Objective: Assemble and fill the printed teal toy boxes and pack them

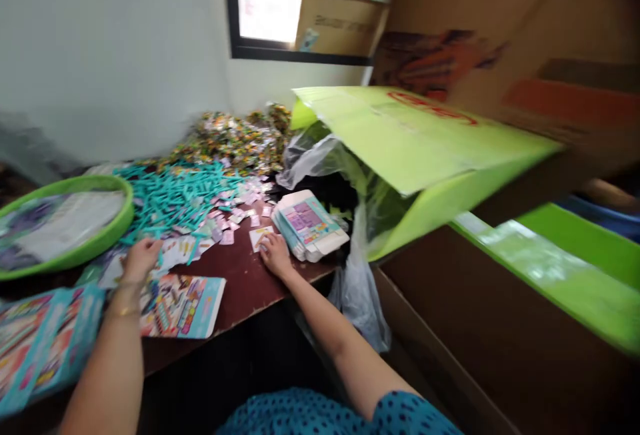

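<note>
My right hand [275, 253] rests at the table edge with its fingers closed on a small white printed card [255, 237]. Just right of it lies a stack of flat, unfolded teal-and-white boxes [309, 221]. On the left, my left hand [141, 259] is curled low over white printed cards [175, 251], beside a heap of teal plastic sticks [175, 198]. Its fingertips are blurred, and what they hold cannot be made out. A colourful printed box [183, 306] lies flat in front of my left forearm. Small pink-and-white packets [227, 228] are scattered between my hands.
A green round basket [129, 205] of bagged items stands at left, with bundled printed boxes [45, 341] below it. Shiny small wrapped packets [235, 141] pile against the wall. At right, an open carton's lime-green flap [425, 141] and a clear plastic bag [363, 301] overhang the table edge.
</note>
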### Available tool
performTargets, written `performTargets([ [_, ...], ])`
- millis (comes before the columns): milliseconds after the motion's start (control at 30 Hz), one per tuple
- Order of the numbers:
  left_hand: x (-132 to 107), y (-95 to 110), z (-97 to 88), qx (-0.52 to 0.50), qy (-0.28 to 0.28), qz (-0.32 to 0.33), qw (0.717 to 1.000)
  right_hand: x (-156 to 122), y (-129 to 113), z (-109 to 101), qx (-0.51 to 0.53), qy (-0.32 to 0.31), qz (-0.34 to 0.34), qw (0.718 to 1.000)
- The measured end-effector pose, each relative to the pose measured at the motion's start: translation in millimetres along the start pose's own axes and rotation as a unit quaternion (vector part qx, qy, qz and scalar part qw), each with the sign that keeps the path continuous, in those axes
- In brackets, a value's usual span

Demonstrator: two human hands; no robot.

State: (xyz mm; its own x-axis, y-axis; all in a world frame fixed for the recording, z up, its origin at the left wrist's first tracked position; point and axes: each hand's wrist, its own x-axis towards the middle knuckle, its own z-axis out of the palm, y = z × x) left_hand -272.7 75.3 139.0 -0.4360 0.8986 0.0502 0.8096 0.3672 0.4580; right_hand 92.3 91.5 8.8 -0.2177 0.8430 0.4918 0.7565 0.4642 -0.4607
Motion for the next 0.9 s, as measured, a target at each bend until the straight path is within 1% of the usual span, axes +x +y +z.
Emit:
performTargets([
  [33, -11.1, 7.5, 6.7, -0.032, -0.004, 0.023, 0.999, 2.7, -2.8, -3.9, -0.007, 0.005, 0.002, 1.000],
  [67, -24.7, 17.0, 18.4, -0.088, -0.023, 0.049, 0.995, 3.9, -5.7, -7.9, -0.011, 0.008, 0.003, 1.000],
  [100, -41.0, 28.5, 34.7, -0.236, -0.052, 0.049, 0.969, 2.6, -8.9, -11.6, -0.006, 0.009, 0.005, 1.000],
  [133, -59.9, 41.5, 54.5, -0.348, -0.099, 0.032, 0.932, -1.9, -12.5, -14.5, 0.013, 0.006, 0.009, 1.000],
  [167, -81.2, 55.4, 76.2, -0.422, -0.153, 0.030, 0.893, -10.0, -16.7, -16.3, 0.051, 0.003, 0.018, 0.999],
  [200, -104.0, 69.2, 98.3, -0.469, -0.163, 0.028, 0.867, -21.7, -21.6, -17.4, 0.105, 0.003, 0.035, 0.994],
  [233, -127.2, 82.3, 119.5, -0.497, -0.166, 0.037, 0.851, -36.5, -26.9, -18.0, 0.172, 0.007, 0.057, 0.983],
  [267, -149.4, 93.9, 138.6, -0.512, -0.164, 0.044, 0.842, -53.4, -32.5, -19.1, 0.241, 0.017, 0.085, 0.967],
  [300, -169.6, 103.8, 154.9, -0.517, -0.162, 0.050, 0.839, -71.4, -37.7, -21.6, 0.303, 0.029, 0.114, 0.946],
  [367, -201.7, 118.3, 178.3, -0.504, -0.184, 0.066, 0.841, -106.5, -45.7, -33.8, 0.402, 0.041, 0.176, 0.898],
  [400, -213.8, 123.5, 185.1, -0.491, -0.201, 0.079, 0.844, -122.1, -48.0, -44.3, 0.441, 0.034, 0.207, 0.872],
  [433, -224.0, 127.8, 188.8, -0.474, -0.217, 0.099, 0.848, -136.1, -49.4, -57.4, 0.473, 0.022, 0.239, 0.848],
  [500, -241.9, 134.4, 187.2, -0.438, -0.226, 0.152, 0.857, -158.5, -50.7, -86.9, 0.515, -0.007, 0.289, 0.807],
  [567, -259.3, 138.7, 176.8, -0.414, -0.217, 0.197, 0.862, -173.7, -52.4, -111.5, 0.530, -0.025, 0.318, 0.786],
  [633, -275.2, 140.2, 163.4, -0.418, -0.227, 0.209, 0.854, -182.2, -56.9, -122.4, 0.535, -0.041, 0.330, 0.777],
  [700, -286.1, 137.6, 152.0, -0.435, -0.275, 0.199, 0.834, -186.9, -65.3, -118.8, 0.544, -0.065, 0.335, 0.766],
  [767, -289.9, 129.3, 144.4, -0.442, -0.325, 0.175, 0.818, -191.4, -76.1, -107.5, 0.548, -0.091, 0.339, 0.759],
  [800, -289.1, 122.8, 141.6, -0.443, -0.341, 0.161, 0.813, -193.8, -81.1, -101.5, 0.545, -0.104, 0.340, 0.759],
  [833, -286.7, 115.0, 139.2, -0.443, -0.343, 0.147, 0.815, -195.8, -85.3, -96.3, 0.538, -0.121, 0.339, 0.762],
  [900, -277.2, 97.1, 135.3, -0.444, -0.310, 0.116, 0.833, -197.2, -89.6, -90.1, 0.514, -0.154, 0.330, 0.777],
])
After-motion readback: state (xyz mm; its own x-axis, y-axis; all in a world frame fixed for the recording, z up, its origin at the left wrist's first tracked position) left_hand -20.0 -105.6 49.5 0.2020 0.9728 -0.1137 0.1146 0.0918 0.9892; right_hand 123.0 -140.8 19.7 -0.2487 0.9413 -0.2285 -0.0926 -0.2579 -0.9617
